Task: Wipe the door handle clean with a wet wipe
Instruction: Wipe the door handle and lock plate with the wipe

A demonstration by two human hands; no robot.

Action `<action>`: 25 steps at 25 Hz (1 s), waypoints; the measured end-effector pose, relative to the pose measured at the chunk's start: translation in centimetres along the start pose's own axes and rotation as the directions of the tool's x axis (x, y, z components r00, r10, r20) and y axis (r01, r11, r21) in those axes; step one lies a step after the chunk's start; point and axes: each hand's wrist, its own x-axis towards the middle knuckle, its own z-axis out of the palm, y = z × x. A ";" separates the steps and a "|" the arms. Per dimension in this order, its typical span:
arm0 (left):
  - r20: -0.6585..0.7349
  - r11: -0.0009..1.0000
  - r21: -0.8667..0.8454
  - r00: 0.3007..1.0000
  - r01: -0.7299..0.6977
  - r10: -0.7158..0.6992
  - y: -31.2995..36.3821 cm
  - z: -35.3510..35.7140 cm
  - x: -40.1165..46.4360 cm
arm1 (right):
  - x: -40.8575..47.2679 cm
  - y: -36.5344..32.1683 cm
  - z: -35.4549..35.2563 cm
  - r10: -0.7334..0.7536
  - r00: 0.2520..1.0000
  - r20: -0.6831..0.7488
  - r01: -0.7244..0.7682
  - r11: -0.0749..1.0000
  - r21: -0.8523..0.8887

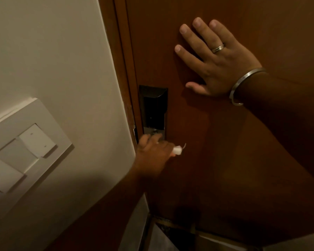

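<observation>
A brown wooden door (225,142) fills the right side of the head view. On its left edge sits a black electronic lock panel (153,109) with a silver lower part. My left hand (155,151) is closed just below that panel, covering the handle, which is hidden. A white wet wipe (178,150) sticks out of the right side of that fist. My right hand (214,58) lies flat on the door above and to the right of the lock, fingers spread, with a ring and a metal bracelet (243,84) on the wrist.
A cream wall (53,60) stands to the left of the door frame (124,69). A white switch plate (24,151) with several rocker switches is mounted low on that wall. Pale floor (159,238) shows at the bottom under the door.
</observation>
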 end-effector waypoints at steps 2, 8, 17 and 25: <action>-0.090 0.997 0.055 0.994 -0.052 0.057 -3.0 -0.4 -0.3 | 0.0 0.0 -0.1 -0.002 1.000 0.006 0.002 1.000 0.006; -0.110 0.999 0.044 0.993 -0.032 0.037 -3.5 0.0 -1.0 | 0.1 -0.1 0.0 0.006 1.000 0.022 -0.006 1.000 0.012; 0.093 0.991 -0.068 0.990 0.115 -0.108 3.3 -0.4 1.7 | 0.2 0.1 -0.1 0.008 0.999 0.031 -0.008 1.000 0.021; 0.151 0.991 -0.112 0.987 0.072 -0.055 -3.8 -1.0 -0.7 | 0.2 0.0 0.1 0.004 1.000 0.012 -0.003 1.000 -0.013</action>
